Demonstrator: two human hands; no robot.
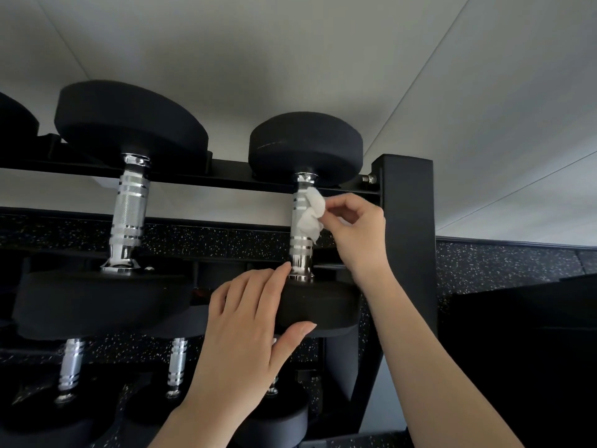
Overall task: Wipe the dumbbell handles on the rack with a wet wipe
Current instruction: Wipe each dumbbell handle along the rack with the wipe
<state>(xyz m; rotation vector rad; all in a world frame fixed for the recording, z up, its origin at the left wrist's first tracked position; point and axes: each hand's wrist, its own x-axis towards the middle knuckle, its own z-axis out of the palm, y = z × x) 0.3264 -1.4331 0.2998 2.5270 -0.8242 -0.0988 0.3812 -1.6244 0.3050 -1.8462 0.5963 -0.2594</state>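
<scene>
Right hand [352,227] pinches wipe [310,218] against dumbbell handle [298,227]; left hand [245,318], fingers extended, braces the weight [323,305], likely steadying it.

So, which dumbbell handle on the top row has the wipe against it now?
The right-hand handle, beside the rack post: the right hand pinches the wipe against it. The left handle is bare.

2 dumbbells lie side by side on the rack [407,221], the left dumbbell [129,208] and, beside the post, the right dumbbell [302,253], with the wipe [310,215] against its handle's right side, pinched by the right hand [358,227], the left hand [245,321] resting on its near head, and lower dumbbells [177,363] underneath.
</scene>
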